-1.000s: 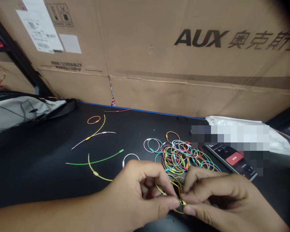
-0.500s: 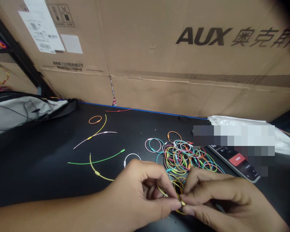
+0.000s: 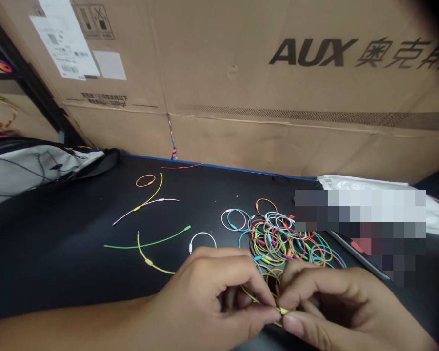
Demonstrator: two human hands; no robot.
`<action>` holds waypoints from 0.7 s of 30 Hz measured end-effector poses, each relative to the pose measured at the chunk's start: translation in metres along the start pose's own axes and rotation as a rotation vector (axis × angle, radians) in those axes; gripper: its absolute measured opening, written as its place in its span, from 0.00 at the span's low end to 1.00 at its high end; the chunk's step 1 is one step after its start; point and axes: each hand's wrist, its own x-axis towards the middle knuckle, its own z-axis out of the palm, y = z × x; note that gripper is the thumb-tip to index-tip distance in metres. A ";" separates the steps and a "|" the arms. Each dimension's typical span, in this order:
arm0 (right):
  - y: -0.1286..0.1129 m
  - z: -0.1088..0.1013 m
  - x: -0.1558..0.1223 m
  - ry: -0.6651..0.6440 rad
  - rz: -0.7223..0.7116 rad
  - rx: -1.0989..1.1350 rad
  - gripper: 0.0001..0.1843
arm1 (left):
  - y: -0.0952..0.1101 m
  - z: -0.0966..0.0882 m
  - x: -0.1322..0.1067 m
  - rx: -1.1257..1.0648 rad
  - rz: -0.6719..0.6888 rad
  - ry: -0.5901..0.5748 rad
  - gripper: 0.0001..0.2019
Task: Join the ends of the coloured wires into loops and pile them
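Yellow wire ring (image 3: 254,297) pinched at its little clasp by left hand (image 3: 208,292) and right hand (image 3: 332,302), fingertips (image 3: 263,314) close and tight. Just below a big heap of bright wire rings (image 3: 278,241) on a black table (image 3: 58,253), near one white ring (image 3: 202,241).

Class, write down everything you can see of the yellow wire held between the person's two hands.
The thin yellow wire looks smooth and plastic-coated, and it bends in a shallow curve. A small yellow barrel fitting sits where the left hand and right hand pinch it at their fingertips. Fingers hide part of the wire, so whether it closes into a loop cannot be told.
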 end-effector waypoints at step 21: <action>0.011 -0.002 -0.007 -0.018 -0.288 -0.399 0.12 | 0.000 -0.003 -0.003 0.091 0.189 0.048 0.02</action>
